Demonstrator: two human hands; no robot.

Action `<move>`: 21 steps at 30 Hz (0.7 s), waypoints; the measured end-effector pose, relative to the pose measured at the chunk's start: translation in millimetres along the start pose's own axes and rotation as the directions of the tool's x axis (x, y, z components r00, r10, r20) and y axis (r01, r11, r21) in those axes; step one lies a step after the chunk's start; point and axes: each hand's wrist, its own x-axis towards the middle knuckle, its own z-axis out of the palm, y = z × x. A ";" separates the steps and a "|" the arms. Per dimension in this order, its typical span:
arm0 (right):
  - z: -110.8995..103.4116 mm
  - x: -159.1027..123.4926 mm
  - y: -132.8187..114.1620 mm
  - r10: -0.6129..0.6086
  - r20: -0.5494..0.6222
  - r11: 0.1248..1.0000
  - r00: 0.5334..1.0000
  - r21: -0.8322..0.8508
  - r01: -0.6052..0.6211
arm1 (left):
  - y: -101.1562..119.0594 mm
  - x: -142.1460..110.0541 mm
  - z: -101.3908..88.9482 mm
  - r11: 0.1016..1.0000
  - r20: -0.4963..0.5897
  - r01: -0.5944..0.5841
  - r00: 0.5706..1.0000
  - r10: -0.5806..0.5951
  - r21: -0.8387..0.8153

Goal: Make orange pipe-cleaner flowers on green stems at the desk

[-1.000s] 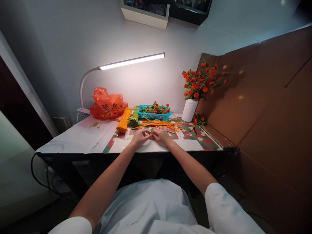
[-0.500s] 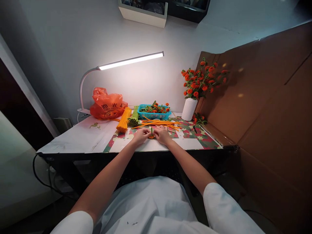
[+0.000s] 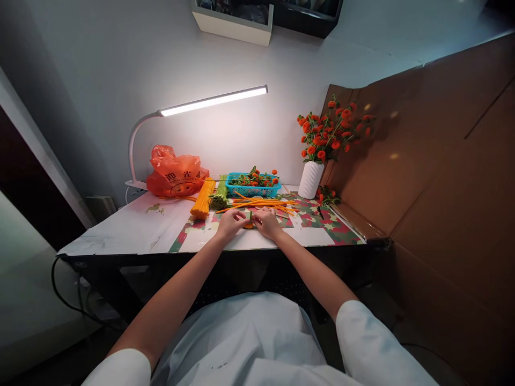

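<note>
Near the front edge of the table (image 3: pixel 116 230), my left hand (image 3: pixel 230 225) and my right hand (image 3: pixel 266 222) meet around a small orange pipe-cleaner flower (image 3: pixel 249 225). Its orange head faces down and a short green stem points up between my fingertips. Both hands are closed in a pinch, left on one side and right on the other; my fingers partly cover the flower. Just beyond them lie loose orange pipe cleaners (image 3: pixel 261 203). An orange bundle of pipe cleaners (image 3: pixel 203 199) and a green bundle (image 3: pixel 220 194) rest to the left.
A turquoise basket (image 3: pixel 253 191) holds finished-looking orange flowers. At the right stands a white ribbed vase (image 3: pixel 310 180) of orange flowers, beside a cardboard wall (image 3: pixel 442 150). An orange plastic bag (image 3: pixel 177 174) and a clamp lamp (image 3: pixel 213 101) are at the left.
My left fingers have shifted slightly on the flower, the thumb and forefinger looking a little further apart. The camera view has moved slightly; the rest stays put.
</note>
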 end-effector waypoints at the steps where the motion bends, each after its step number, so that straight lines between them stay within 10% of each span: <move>1: -0.3 -0.1 -0.3 0.001 0.002 1.000 1.000 -0.004 -0.001 | 0.7 -0.2 -0.1 1.000 0.006 -0.019 1.000 0.019 0.010; 9: -3.2 -1.9 -3.4 0.034 -0.028 0.998 0.999 -0.058 -0.036 | 0.0 0.9 2.0 0.987 0.114 -0.159 0.981 0.158 0.000; 21: -5.2 3.0 6.3 0.076 0.039 0.990 0.996 0.118 -0.080 | -5.6 9.9 8.3 0.997 0.191 -0.063 0.979 0.069 -0.036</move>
